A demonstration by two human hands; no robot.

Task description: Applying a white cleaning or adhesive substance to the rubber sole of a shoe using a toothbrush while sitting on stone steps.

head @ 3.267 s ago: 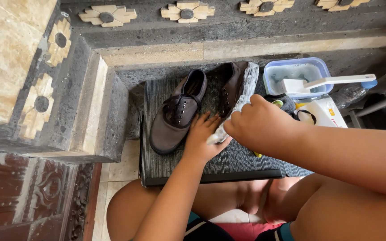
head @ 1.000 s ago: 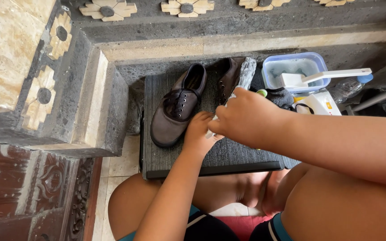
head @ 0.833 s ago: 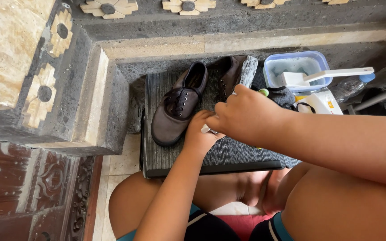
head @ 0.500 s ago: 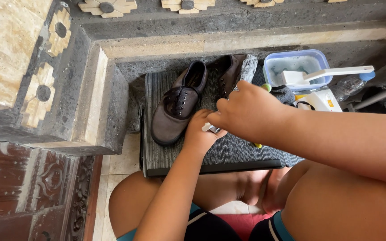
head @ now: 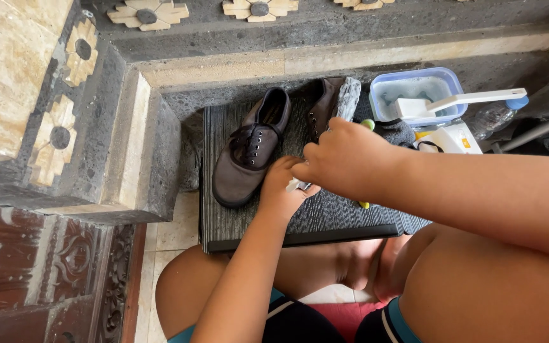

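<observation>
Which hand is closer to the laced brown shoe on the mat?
Left. The left hand lies just beside the laced brown shoe, almost touching it; the right hand is farther right, apart from it.

Left hand: the left hand (head: 285, 190) is cupped around a small white item (head: 293, 185), too hidden to identify.
Right hand: the right hand (head: 344, 159) meets the left above it, fingers pinching the same item.
Surface: a dark ribbed mat (head: 325, 216).
Shoes: a brown lace-up canvas shoe (head: 249, 149) lies on the mat; a second brown shoe (head: 322, 108) beside it.
Right side: a clear plastic tub with a blue rim (head: 414, 95), a white brush (head: 459, 101) resting across it.
Surroundings: grey carved stone ledge (head: 122, 140).
</observation>
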